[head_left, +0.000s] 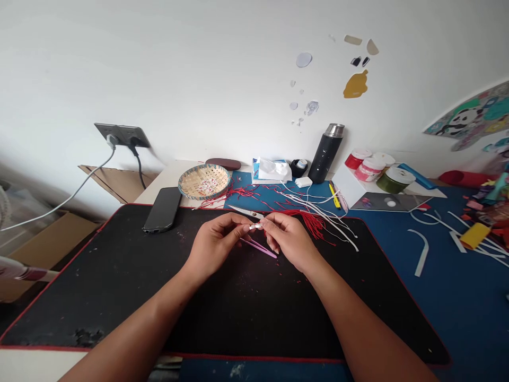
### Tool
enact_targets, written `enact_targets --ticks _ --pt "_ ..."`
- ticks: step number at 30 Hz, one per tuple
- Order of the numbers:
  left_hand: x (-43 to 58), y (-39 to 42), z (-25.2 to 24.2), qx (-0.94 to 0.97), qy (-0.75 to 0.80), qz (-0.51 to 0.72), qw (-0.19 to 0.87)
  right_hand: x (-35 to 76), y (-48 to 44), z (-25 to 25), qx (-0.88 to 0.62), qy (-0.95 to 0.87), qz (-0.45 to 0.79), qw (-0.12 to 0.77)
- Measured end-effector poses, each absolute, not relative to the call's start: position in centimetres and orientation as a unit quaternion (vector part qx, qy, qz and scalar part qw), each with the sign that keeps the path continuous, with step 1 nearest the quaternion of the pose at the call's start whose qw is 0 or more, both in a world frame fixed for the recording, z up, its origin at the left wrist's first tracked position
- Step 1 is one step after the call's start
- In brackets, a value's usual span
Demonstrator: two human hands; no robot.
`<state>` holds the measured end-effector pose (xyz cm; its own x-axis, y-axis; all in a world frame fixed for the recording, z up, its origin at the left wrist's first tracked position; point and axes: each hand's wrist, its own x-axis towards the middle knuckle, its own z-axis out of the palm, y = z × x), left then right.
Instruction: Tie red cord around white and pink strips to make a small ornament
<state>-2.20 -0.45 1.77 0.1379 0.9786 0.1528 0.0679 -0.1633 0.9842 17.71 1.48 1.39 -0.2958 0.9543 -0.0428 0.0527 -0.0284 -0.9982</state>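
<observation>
My left hand [217, 241] and my right hand [292, 239] meet over the middle of the black mat [254, 313]. Thumb and fingers of both are pinched on a small white piece [255, 226] that spans the gap between them; its exact kind is too small to make out. Just below the fingertips are purple tweezers [262, 249], their far end hidden by my left hand. Behind the hands lie scissors [245, 211], with the handles covered by my right hand. A bundle of red cords [310, 222] spreads beyond my right hand.
A phone [162, 209] lies at the mat's left, near a woven basket [194, 185] of small bits. Along the back are a tissue pack [272, 170], a black flask [326, 154], white cords [322, 207] and a yellow cutter [334, 195]. Thread spools [395, 179] stand on a white box.
</observation>
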Motion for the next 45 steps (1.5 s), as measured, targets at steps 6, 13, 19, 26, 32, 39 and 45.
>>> enact_targets --ticks 6,13,19,26,32,39,45 --pt "-2.3 -0.8 1.5 0.649 0.454 0.483 0.375 17.7 1.6 1.3 -0.441 -0.567 0.57 0.399" --pt "-2.2 -0.7 1.7 0.646 0.475 0.47 0.37 17.8 1.5 1.3 -0.441 -0.571 0.569 0.394" --pt "-2.3 -0.2 1.3 0.607 0.49 0.471 0.412 17.8 1.5 1.4 -0.442 -0.57 0.566 0.4" --pt "-2.3 0.3 1.3 0.568 0.478 0.47 0.478 17.7 1.4 1.5 -0.446 -0.573 0.563 0.394" --pt "-2.2 0.6 1.1 0.52 0.411 0.422 0.619 17.7 1.4 1.5 -0.442 -0.579 0.561 0.394" --pt "-2.4 0.6 1.1 0.517 0.397 0.409 0.639 17.7 1.3 1.4 -0.446 -0.584 0.563 0.379" --pt "-2.5 0.3 1.4 0.566 0.397 0.377 0.616 17.8 1.4 1.1 -0.446 -0.587 0.558 0.38"
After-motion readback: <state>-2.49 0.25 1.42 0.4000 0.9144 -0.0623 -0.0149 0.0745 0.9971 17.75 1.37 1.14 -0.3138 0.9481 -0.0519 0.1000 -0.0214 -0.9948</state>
